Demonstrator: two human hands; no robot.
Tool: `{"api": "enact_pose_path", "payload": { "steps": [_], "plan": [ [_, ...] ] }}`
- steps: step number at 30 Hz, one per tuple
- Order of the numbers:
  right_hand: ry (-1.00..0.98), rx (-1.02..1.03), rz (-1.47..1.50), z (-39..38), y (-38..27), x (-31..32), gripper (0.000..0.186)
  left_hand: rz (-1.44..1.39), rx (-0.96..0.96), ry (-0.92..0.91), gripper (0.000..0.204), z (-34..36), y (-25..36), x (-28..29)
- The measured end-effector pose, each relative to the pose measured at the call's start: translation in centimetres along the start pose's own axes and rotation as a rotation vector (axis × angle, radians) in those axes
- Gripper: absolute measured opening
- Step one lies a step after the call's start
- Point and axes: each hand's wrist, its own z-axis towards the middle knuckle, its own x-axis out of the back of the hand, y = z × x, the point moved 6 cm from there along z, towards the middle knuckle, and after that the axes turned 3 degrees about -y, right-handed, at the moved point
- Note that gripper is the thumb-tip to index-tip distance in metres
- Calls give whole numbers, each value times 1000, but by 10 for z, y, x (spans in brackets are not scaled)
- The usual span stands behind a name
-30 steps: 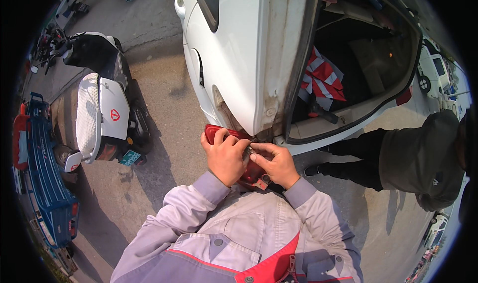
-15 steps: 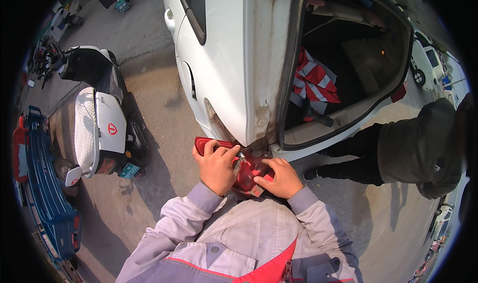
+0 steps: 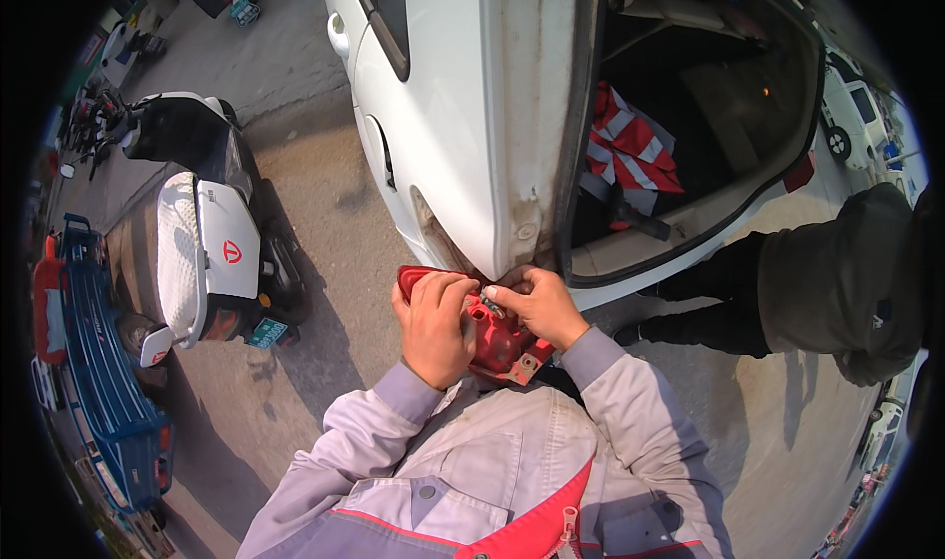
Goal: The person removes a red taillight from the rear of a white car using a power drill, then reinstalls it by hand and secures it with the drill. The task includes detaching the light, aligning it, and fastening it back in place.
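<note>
At the centre of the frame, just below the corner of the white car [image 3: 443,146], holds a red lamp [image 3: 500,341] before the jacket [image 3: 468,451]. Grasps it with the left hand [image 3: 433,325], bending the fingers over its upper left side, probably to steady it. Brings the right hand [image 3: 543,308] to its upper edge with bent fingers, perhaps for fine control; cannot tell whether pinching anything there. Leaves the bracket [image 3: 527,365] at lower right uncovered.
</note>
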Motion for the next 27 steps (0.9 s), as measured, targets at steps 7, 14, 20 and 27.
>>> {"api": "enact_pose_path", "payload": {
  "steps": [7,14,20,27],
  "plan": [
    [-31,20,46,2,9,-14,36,-92,-24,68,51,-6,-6,4],
    [-77,85,7,2,15,-19,32,-88,-21,65,52,-9,-3,9],
    [-23,151,197,4,34,-28,34,-83,0,79,51,-13,-4,9],
    [11,194,367,5,41,-35,33,-80,5,94,48,-15,-4,10]
  ]
}}
